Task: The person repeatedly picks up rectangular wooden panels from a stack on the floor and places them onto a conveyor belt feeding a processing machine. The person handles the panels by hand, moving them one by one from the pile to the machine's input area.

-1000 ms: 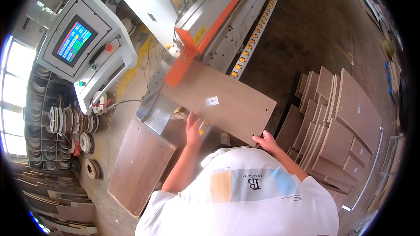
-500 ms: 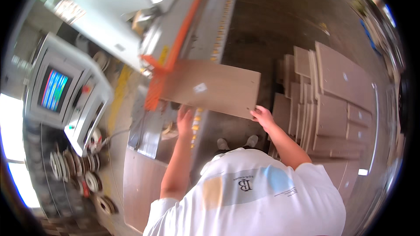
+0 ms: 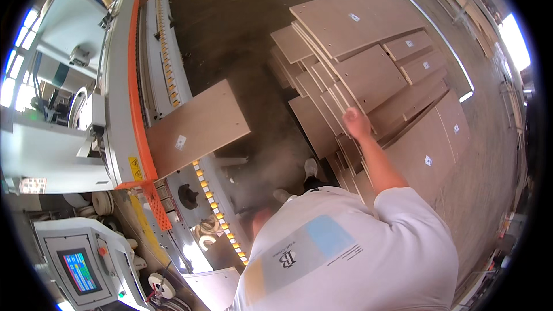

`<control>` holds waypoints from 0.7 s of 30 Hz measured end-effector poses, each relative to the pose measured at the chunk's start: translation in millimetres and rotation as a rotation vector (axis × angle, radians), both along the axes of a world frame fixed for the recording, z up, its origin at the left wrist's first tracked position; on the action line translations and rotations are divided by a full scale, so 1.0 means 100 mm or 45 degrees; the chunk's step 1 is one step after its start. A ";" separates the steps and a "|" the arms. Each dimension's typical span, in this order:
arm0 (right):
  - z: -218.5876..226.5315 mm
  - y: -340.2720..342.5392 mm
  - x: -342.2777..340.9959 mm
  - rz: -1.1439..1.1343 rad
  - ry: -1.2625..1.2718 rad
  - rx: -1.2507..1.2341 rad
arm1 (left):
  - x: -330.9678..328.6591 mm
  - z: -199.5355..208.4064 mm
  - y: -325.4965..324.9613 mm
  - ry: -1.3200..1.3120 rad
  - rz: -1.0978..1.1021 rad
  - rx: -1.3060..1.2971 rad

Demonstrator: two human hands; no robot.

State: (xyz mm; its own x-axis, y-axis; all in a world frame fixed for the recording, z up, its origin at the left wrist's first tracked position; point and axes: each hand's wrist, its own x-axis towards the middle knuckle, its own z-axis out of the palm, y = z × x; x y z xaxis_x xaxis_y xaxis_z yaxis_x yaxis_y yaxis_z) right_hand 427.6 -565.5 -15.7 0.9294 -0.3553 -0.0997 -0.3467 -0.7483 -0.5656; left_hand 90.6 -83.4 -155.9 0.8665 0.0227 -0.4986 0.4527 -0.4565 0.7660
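Note:
My right hand [image 3: 357, 122] is over the near-left edges of the stacked brown boards [image 3: 371, 78], its fingers curled. Whether it grips one of their edges cannot be made out. Only a blurred patch of my left hand or forearm [image 3: 261, 219] shows beside my shirt, its fingers hidden. A brown rectangular panel [image 3: 199, 129] with a small white label lies across the machine's roller edge, apart from both hands. Its left side runs in under the orange guard rail [image 3: 138, 80], and its right end juts out over the floor.
Along the machine's edge runs a row of yellow-and-white rollers [image 3: 216, 213]. A control panel with a lit screen [image 3: 79, 270] stands at lower left. Another board [image 3: 214, 285] lies near my left side. A long white strip [image 3: 440, 46] lies beyond the stack.
My view has swung right. Both hands have let go of the panel, which stays on the machine, and my right hand has moved to the stacked boards.

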 end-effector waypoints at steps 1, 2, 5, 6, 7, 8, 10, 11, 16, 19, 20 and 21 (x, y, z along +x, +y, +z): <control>0.00 -0.21 0.04 -0.081 -0.053 -0.080 | -0.06 -0.09 0.02 0.037 -0.070 0.049; 0.00 -0.39 0.07 -0.119 -0.032 -0.125 | -0.09 -0.13 0.05 0.062 -0.117 0.088; 0.06 -0.73 0.14 -0.145 0.077 -0.211 | -0.10 -0.08 0.23 0.074 -0.202 0.196; 0.07 -0.79 0.18 -0.121 0.132 -0.231 | -0.11 -0.05 0.29 0.067 -0.218 0.224; 0.11 -0.79 0.22 -0.085 0.189 -0.260 | -0.12 -0.06 0.33 0.045 -0.238 0.237; 0.14 -0.77 0.30 -0.086 0.187 -0.282 | -0.06 -0.08 0.39 0.012 -0.250 0.250; 0.22 -0.72 0.34 -0.104 0.214 -0.321 | 0.07 -0.10 0.50 -0.040 -0.263 0.267; 0.25 -0.73 0.29 -0.106 0.254 -0.324 | 0.13 -0.07 0.55 -0.051 -0.258 0.257; 0.27 -0.76 0.22 -0.074 0.306 -0.445 | 0.82 0.59 0.02 0.057 -0.025 -0.145; 0.04 -0.82 0.02 0.006 0.183 -0.516 | 1.04 0.52 -0.30 0.332 0.173 -0.461; 0.01 -0.82 -0.07 0.027 0.138 -0.480 | 1.10 0.54 -0.45 0.334 0.114 -0.441; -0.01 -0.80 -0.19 0.050 0.099 -0.450 | 1.23 0.80 -0.71 0.342 0.057 -0.426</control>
